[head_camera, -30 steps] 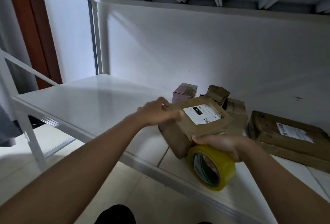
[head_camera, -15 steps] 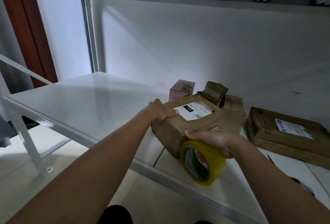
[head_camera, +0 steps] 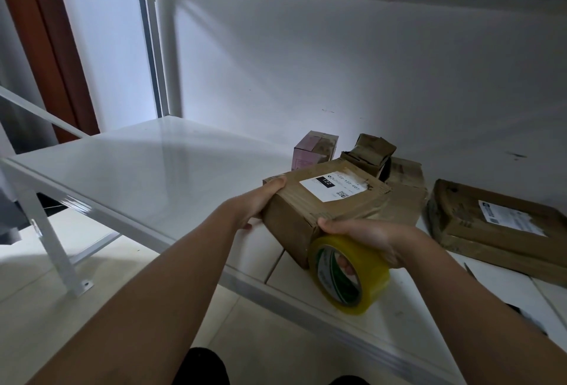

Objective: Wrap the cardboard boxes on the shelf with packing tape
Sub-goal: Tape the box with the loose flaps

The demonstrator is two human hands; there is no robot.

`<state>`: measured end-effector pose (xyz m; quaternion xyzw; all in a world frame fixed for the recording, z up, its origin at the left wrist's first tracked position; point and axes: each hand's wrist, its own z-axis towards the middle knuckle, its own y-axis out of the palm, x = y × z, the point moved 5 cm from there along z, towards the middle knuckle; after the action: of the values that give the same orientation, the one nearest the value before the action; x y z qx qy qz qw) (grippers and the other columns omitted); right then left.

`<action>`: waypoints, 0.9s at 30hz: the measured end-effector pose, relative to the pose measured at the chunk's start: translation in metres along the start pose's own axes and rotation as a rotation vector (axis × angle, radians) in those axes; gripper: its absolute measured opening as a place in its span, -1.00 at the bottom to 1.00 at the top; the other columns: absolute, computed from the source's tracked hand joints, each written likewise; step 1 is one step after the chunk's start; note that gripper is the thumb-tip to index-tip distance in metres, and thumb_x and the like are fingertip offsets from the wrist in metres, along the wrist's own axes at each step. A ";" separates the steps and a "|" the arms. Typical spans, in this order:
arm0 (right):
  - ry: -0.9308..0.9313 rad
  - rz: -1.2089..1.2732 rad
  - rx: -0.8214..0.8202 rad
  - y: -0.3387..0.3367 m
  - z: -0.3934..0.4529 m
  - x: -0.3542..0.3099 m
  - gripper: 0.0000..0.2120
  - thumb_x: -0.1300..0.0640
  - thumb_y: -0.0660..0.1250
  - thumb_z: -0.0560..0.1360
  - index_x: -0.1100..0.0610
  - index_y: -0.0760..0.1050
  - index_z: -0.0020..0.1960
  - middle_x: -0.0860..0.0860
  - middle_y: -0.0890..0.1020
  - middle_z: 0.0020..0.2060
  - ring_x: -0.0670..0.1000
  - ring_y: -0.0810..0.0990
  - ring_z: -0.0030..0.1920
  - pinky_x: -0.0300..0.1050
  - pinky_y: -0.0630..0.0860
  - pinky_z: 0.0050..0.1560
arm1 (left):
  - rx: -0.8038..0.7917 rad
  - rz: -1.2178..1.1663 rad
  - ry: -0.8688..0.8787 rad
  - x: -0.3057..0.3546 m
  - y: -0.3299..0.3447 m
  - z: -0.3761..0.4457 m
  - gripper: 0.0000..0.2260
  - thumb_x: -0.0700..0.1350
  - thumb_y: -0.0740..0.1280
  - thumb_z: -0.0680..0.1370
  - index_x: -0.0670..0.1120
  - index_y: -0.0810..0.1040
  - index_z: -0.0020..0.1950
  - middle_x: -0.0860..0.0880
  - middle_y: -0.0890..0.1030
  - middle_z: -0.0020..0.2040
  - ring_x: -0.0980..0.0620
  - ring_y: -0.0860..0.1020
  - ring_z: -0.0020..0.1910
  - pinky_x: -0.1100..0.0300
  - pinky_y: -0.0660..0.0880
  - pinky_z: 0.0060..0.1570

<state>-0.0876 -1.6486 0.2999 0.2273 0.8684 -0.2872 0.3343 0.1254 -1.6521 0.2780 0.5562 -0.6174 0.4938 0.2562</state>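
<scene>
- We have the labelled cardboard box (head_camera: pixel 322 200) near the front of the white shelf (head_camera: pixel 129 169), tilted up on its near lower corner.
- Our left hand (head_camera: pixel 260 203) grips its left end, thumb over the top edge; our right hand (head_camera: pixel 365 237) holds the yellow tape roll (head_camera: pixel 348 274), fingers curled through the core, thumb touching the box's near top edge.
- The box looks light and fairly stiff, though creased and worn, so we judge the corners and edges the safest places to hold; the flat faces may dent.
- The tape already on its faces looks glossy and may be slick.
- Just behind it sit a small pink box (head_camera: pixel 313 149) and crumpled open cartons (head_camera: pixel 395 176), which crowd turning; a flat labelled parcel (head_camera: pixel 497 225) lies to the right, apart.
</scene>
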 end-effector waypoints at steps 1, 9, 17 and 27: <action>0.001 0.004 0.001 0.000 -0.001 0.000 -0.28 -0.32 0.36 0.17 0.18 0.52 0.13 0.06 0.67 -0.37 0.00 0.64 -0.33 -0.10 0.57 -0.25 | -0.008 0.007 -0.003 0.000 -0.001 0.000 -0.31 0.43 0.08 0.48 0.05 0.23 0.48 -0.06 0.42 0.38 -0.04 0.42 0.27 -0.05 0.26 0.18; -0.004 0.048 0.033 0.004 -0.008 -0.003 -0.34 -0.29 0.38 0.17 0.14 0.51 0.10 0.06 0.67 -0.33 -0.01 0.66 -0.38 -0.19 0.55 -0.37 | -0.006 -0.012 -0.003 0.000 0.001 0.003 -0.43 0.40 0.04 0.51 0.10 0.27 0.40 -0.01 0.42 0.18 -0.02 0.42 0.14 -0.05 0.26 0.16; -0.484 0.442 -0.061 -0.030 -0.077 -0.054 -0.43 -0.03 0.64 0.02 0.19 0.65 -0.04 0.10 0.68 -0.33 0.03 0.67 -0.38 -0.15 0.59 -0.40 | -0.145 -0.053 -0.117 -0.014 -0.004 -0.002 -0.36 0.42 0.04 0.48 -0.04 0.52 0.23 -0.05 0.66 0.07 0.01 0.60 0.04 0.08 0.39 0.05; -0.651 0.451 0.261 -0.022 -0.047 -0.110 -0.71 -0.12 0.34 0.42 0.03 0.56 0.04 0.11 0.68 -0.07 0.05 0.67 -0.15 -0.10 0.59 -0.15 | 0.160 0.079 0.788 0.026 0.021 -0.066 -0.23 0.35 0.33 0.37 0.09 0.14 0.47 0.06 0.36 0.37 0.08 0.37 0.32 0.13 0.41 0.23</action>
<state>-0.0475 -1.6567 0.4148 0.3494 0.6023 -0.3713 0.6142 0.0835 -1.6070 0.3188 0.3182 -0.4524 0.7253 0.4100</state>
